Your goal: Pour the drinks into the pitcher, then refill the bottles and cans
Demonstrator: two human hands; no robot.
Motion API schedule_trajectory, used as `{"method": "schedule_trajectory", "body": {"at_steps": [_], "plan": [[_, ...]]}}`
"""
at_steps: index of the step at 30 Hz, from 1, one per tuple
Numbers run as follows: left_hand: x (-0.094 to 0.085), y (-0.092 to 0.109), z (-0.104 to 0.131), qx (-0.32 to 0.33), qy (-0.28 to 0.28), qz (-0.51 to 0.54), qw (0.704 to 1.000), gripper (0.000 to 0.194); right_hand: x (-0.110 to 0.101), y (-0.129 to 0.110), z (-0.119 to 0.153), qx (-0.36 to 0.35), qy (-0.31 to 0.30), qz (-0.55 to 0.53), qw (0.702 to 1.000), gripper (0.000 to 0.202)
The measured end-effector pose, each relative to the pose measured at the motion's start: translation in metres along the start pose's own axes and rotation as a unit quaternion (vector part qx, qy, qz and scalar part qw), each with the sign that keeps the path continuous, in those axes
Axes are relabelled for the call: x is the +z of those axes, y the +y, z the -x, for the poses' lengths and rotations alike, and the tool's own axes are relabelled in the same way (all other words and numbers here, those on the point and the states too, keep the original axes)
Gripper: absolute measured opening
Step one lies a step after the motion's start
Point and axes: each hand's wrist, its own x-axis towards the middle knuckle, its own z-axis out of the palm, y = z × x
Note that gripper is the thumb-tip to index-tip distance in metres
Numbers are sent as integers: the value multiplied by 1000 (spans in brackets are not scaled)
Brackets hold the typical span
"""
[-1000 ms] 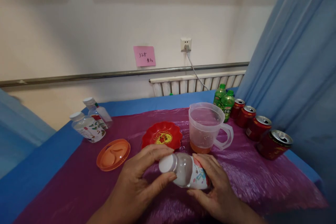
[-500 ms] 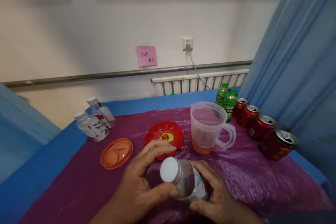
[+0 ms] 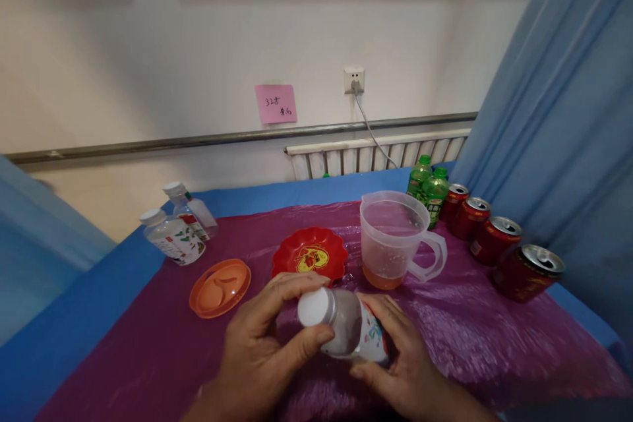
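A clear bottle [image 3: 347,324] with a white cap [image 3: 313,308] and a printed label is tilted, its cap pointing left. My right hand [image 3: 404,357] is wrapped round its lower, labelled end. My left hand [image 3: 264,336] closes on the cap end, thumb and fingers against the cap's sides. Just behind the bottle lies a red scalloped dish [image 3: 336,247] with a yellow print. Right of the dish stands a translucent measuring jug [image 3: 388,247] with a little amber liquid at its bottom.
An orange plastic lid or dish [image 3: 220,287] lies left. Two capped, labelled bottles [image 3: 180,244] stand behind it. Green bottles [image 3: 435,194] and several red cans [image 3: 494,241] line the right edge. A purple sheet [image 3: 143,336] covers the blue cloth [image 3: 247,192]; blue curtains [image 3: 558,112] hang at the sides.
The bottle has tipped further toward lying flat, and its cap has shifted slightly up and left. Both hands have moved slightly with it and keep their hold.
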Motion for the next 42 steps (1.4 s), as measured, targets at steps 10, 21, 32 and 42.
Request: {"method": "schedule_trajectory", "body": {"at_steps": [10, 21, 32, 42], "plan": [[10, -2, 8, -101, 119, 2, 988, 29, 10, 13, 9, -35, 79, 149, 985, 77], [15, -9, 15, -125, 63, 51, 989, 27, 10, 14, 13, -47, 74, 151, 985, 79], [0, -5, 14, -87, -113, 84, 986, 29, 5, 7, 14, -46, 37, 108, 992, 78], [-17, -5, 0, -53, -252, 104, 961, 32, 0, 2, 11, -15, -37, -23, 999, 71]]}}
